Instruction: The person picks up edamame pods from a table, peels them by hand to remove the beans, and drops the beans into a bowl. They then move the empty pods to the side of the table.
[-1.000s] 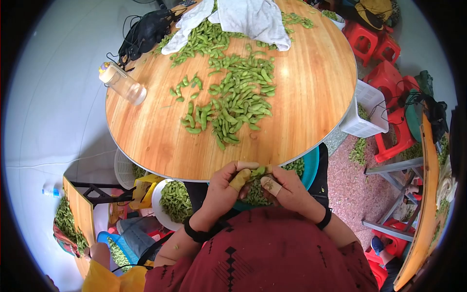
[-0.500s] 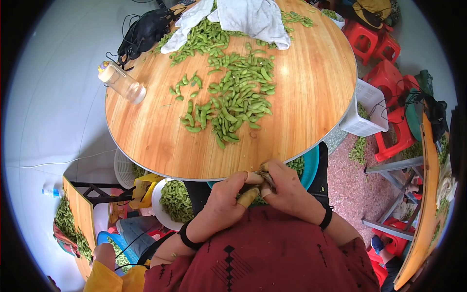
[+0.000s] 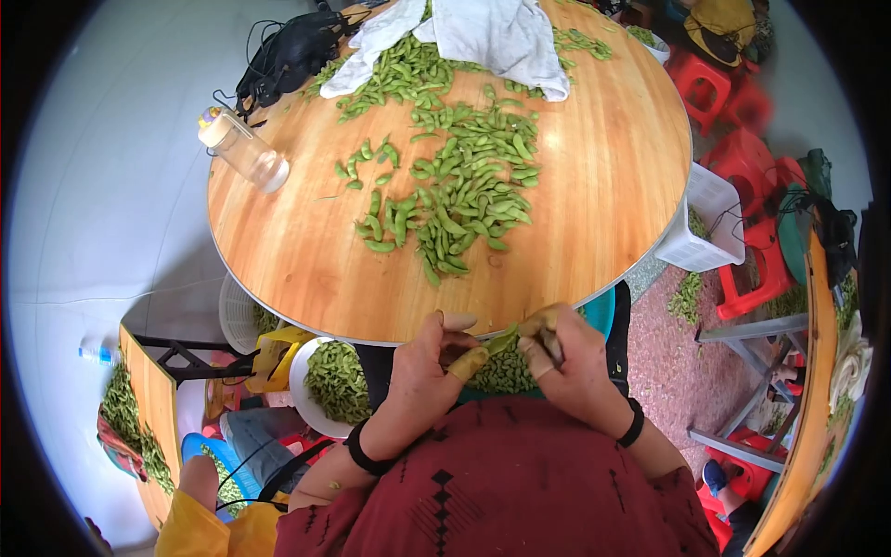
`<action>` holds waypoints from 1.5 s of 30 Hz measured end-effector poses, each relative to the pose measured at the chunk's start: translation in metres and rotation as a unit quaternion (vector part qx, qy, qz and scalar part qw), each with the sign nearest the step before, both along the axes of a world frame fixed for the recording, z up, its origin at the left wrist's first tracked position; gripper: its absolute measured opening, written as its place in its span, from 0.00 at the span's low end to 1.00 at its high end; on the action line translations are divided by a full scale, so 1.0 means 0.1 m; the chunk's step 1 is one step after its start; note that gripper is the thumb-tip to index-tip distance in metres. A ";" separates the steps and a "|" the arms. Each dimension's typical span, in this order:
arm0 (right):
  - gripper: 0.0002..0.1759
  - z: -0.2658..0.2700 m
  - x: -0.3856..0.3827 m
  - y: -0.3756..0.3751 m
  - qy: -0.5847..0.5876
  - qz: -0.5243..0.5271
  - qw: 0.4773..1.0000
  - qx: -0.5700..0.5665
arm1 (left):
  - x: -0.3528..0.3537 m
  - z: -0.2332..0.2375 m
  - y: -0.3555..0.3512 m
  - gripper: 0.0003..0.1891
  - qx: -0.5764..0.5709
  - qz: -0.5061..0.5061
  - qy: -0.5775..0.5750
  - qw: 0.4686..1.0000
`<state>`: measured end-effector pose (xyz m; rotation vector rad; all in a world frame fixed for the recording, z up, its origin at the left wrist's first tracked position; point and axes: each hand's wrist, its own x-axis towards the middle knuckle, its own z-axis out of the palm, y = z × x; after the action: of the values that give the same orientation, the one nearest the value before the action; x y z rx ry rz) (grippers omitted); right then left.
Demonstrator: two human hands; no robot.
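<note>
Near the front edge of the round wooden table (image 3: 306,269), both my hands are over a teal basin (image 3: 601,311) of shelled green beans (image 3: 506,373). A green pod (image 3: 502,341) shows between them, its right end in the closed fingers of my right hand (image 3: 564,357). My left hand (image 3: 429,364) is curled, with a covered thumb near the pod's left end; what its fingers hold, if anything, I cannot make out. Many green pods (image 3: 464,204) lie loose at the middle of the table, and more are partly under a white cloth (image 3: 483,42).
A clear bottle (image 3: 246,153) and a black bag (image 3: 292,60) are at the table's left side. Below stands a white bowl of pods (image 3: 309,408). A white crate (image 3: 705,223) and red stools (image 3: 742,167) are at right. Another person's knee (image 3: 200,483) is at lower left.
My hands have moved apart from each other, and a green pod and the beans in the basin now show between them. The view has shifted slightly.
</note>
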<state>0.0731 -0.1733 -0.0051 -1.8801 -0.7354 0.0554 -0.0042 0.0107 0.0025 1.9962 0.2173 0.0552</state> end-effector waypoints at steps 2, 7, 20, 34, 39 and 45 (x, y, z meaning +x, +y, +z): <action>0.07 -0.01 -0.04 -0.01 0.014 0.046 0.999 -0.003 | 0.00 -0.01 -0.04 0.17 0.013 0.009 -0.010 1.000; 0.11 -0.12 -0.04 -0.02 0.281 0.110 0.953 0.030 | 0.02 0.08 -0.06 0.18 -0.064 -0.075 -0.073 0.992; 0.11 -0.52 -0.02 -0.06 0.010 0.236 0.958 -0.166 | 0.24 0.22 1.38 0.09 0.395 0.000 -0.112 0.912; 0.16 0.09 0.08 0.03 0.212 0.200 0.953 -0.080 | 0.44 0.20 0.91 0.13 0.191 -0.102 -0.167 0.962; 0.16 0.11 0.07 0.16 0.356 0.186 0.915 0.032 | 0.21 0.22 0.38 0.13 0.031 -0.148 -0.109 0.983; 0.16 0.12 0.08 0.10 0.229 0.184 0.956 -0.013 | 0.24 0.14 0.26 0.11 0.122 -0.107 -0.164 0.973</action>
<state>0.0807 -0.1629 0.0070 -1.6432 -0.7470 0.7164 0.0193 0.0365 0.0169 2.2066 -0.2270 0.2826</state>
